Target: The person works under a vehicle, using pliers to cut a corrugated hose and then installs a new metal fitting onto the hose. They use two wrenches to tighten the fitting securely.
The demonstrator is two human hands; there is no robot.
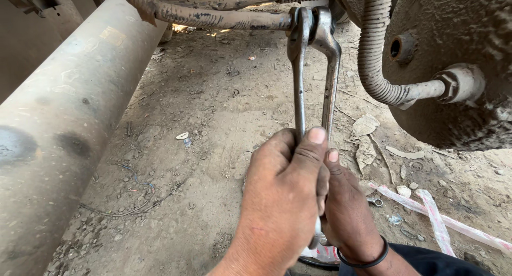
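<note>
steel wrenches [314,84] on the pipe fitting [312,20]: i am clamping both handles with my left hand [282,191] and right hand [346,212], and uneven squeezing could slip a jaw off.

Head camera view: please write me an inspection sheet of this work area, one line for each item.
Surface: dry, dusty dirt ground with small stones.
Job's things: two long grey metal wrenches, heads side by side on a fitting of the rusty horizontal pipe.
Clutter: dry leaves, white-and-red plastic strip, small metal ring.
Grip: left hand and right hand both closed around the wrench handles, squeezed together.
Cables: ribbed corrugated hose curving into a hex fitting; thin wire on the ground.
Surroundings: large dusty metal cylinder at left, round dirty metal drum at right.
</note>
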